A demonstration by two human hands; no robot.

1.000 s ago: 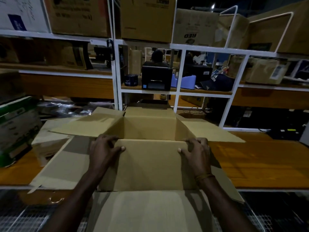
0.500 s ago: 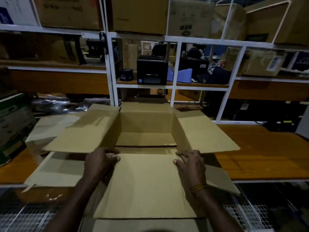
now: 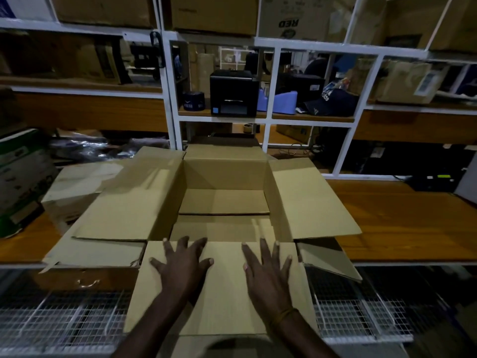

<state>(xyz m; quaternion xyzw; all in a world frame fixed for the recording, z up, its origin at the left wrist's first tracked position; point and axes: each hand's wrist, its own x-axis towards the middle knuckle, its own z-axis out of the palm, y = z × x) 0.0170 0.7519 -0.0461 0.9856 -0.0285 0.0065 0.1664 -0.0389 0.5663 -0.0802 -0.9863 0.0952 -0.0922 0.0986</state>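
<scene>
Both hands lie flat on the same flap, and neither grip is closed around anything. The left hand [image 3: 182, 267] has its fingers straight and spread wide, with the palm down on the left half of the near flap [image 3: 224, 293]. The right hand [image 3: 267, 272] lies in the same way on the right half, its fingers also straight and a little apart, and a thin yellow band [image 3: 282, 315] goes around its wrist. The fingertips of both hands reach close to the fold line where this flap meets the cardboard box [image 3: 224, 174]. The near flap is folded outward toward the person and sticks out beyond the front edge of the bench [image 3: 400, 223], above a white wire grid [image 3: 64, 324]. The box itself stands on the wooden bench, in the middle of the view, with its top open. Its left flap [image 3: 129, 202] and right flap [image 3: 309, 200] are spread out to the sides, and the far flap [image 3: 224, 153] is folded away to the back. Inside, only the bottom panels [image 3: 224, 202] are visible. Behind the box stands a white shelf frame [image 3: 170, 99], and on one of its boards there are a black printer [image 3: 233, 93] and a dark cap [image 3: 330, 102]. At the left edge of the bench is a green and white carton [image 3: 20, 171].
</scene>
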